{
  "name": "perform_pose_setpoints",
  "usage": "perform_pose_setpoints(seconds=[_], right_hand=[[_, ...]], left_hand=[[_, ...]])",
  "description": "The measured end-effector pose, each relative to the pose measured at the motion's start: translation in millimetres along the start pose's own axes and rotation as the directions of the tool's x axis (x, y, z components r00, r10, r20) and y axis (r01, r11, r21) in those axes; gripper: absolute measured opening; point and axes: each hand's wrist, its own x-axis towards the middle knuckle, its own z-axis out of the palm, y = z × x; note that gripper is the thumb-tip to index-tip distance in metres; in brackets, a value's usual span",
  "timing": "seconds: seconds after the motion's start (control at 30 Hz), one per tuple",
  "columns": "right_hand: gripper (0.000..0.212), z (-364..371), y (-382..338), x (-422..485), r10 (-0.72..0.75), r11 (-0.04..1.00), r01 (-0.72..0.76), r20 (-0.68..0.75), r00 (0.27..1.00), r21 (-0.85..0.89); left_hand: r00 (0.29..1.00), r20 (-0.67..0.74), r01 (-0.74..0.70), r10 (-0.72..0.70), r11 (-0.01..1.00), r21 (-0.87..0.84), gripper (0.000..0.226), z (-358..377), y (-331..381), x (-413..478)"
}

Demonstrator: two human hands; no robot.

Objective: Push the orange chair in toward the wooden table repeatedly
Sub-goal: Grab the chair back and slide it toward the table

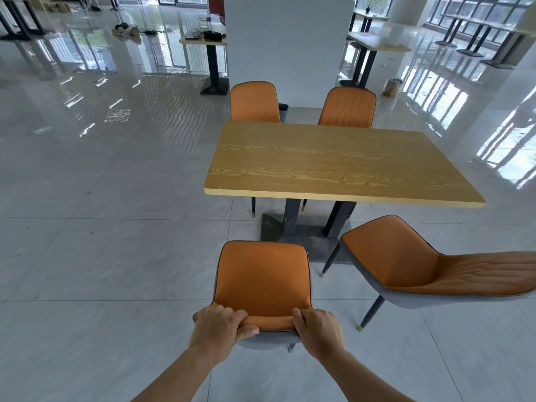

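Gripping the top rim of the backrest of the orange chair [262, 277], the left hand [219, 324] and the right hand [317, 329] are sitting one at each corner. The fingers [229, 313] are curling over the front of the rim, and the left thumb is pressing along its back edge. The chair is standing on the tiled floor [101, 256] in the near middle, well apart from the near edge of the wooden surface [333, 163], its seat pointing toward the left half of that edge. It is looking like a light, stiff piece, a padded shell on thin legs. It is likely going to slide easily over the glossy tiles, though it could tip forward if shoved hard from this high. Holding both corners is giving control over its heading, so a level, steady push is seeming wise. A second orange chair [406, 265] is standing just to the right, turned sideways and close enough to be worth avoiding.
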Motion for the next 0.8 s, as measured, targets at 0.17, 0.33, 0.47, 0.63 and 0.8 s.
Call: perform_pose_setpoints(seconds=[0.17, 0.33, 0.47, 0.63, 0.8], right_hand=[[0.058, 1.9, 1.8, 1.0, -0.007, 1.0, 0.007, 0.004, 1.0, -0.009], [0.057, 2.7, -0.2, -1.0, 0.015, 1.0, -0.015, -0.014, 1.0, 0.002], [0.055, 2.8, 1.7, -0.2, 0.017, 1.0, -0.017, -0.013, 1.0, 0.017], [0.048, 0.5, 1.8, 1.5, -0.001, 0.999, 0.002, -0.012, 1.0, 0.047], [0.047, -6.0, 1.3, 2.1, -0.012, 0.997, 0.01, 0.025, 1.0, 0.076]], left_hand=[[0.999, -0.029, 0.043, -0.044, 0.998, -0.038, 0.093, 3.1, 1.9, -5.6], [0.996, -0.018, 0.09, -0.092, 0.994, -0.068, 0.089, 3.1, 4.8, -9.2], [0.994, -0.03, 0.105, -0.108, 0.991, -0.084, 0.088, -0.1, 9.6, -10.6], [0.985, -0.032, 0.167, -0.17, 0.982, -0.088, 0.077, -2.5, 16.5, -7.2], [0.972, -0.037, 0.231, -0.232, 0.972, -0.033, 0.075, 0.7, 26.3, 1.1]])
